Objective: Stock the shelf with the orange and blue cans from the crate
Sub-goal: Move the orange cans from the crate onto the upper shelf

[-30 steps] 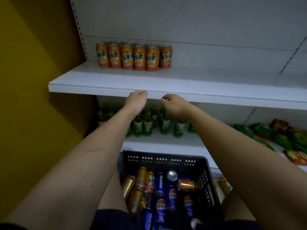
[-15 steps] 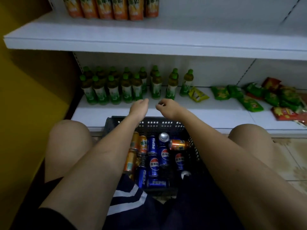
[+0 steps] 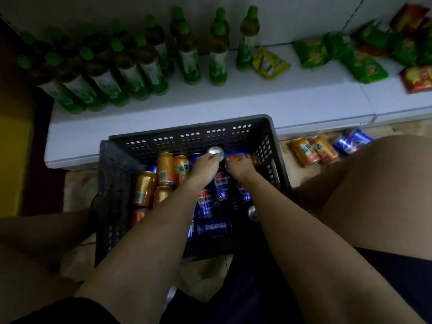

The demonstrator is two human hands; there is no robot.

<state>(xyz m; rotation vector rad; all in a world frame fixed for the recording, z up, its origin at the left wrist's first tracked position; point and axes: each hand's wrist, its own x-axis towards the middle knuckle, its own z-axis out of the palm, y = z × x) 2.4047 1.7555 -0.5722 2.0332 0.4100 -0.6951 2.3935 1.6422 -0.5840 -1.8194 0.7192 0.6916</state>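
Both my hands are down in the black crate (image 3: 266, 146). My left hand (image 3: 204, 166) curls its fingers on an upright silver-topped can (image 3: 216, 152); my right hand (image 3: 240, 170) grips an orange can (image 3: 243, 157) lying flat. About five orange cans (image 3: 166, 168) and six blue cans (image 3: 205, 203) show; my arms hide others. Four more cans (image 3: 323, 149) lie on the floor (image 3: 79, 183).
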